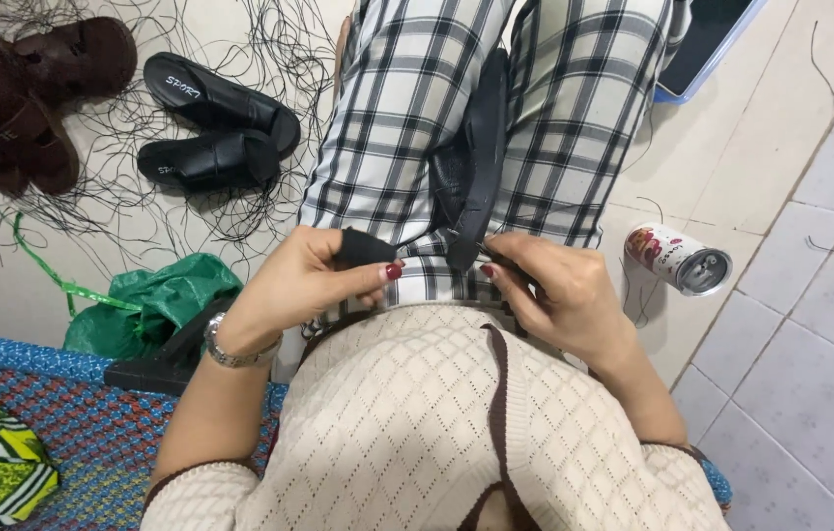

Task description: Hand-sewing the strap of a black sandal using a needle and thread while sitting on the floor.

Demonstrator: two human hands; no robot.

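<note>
The sole [481,147] lies in the lap between the checked trouser legs [387,128], its long axis running away from the body, near end down by the hands. The right hand [559,290] is the closer one: its fingers pinch the sole's near tip, apparently with a needle or thread, too thin to tell. The left hand [304,285] sits just left of that tip, apart from it, gripping a small black strap piece [366,246]. A can [677,258] lies on the tiles to the right.
</note>
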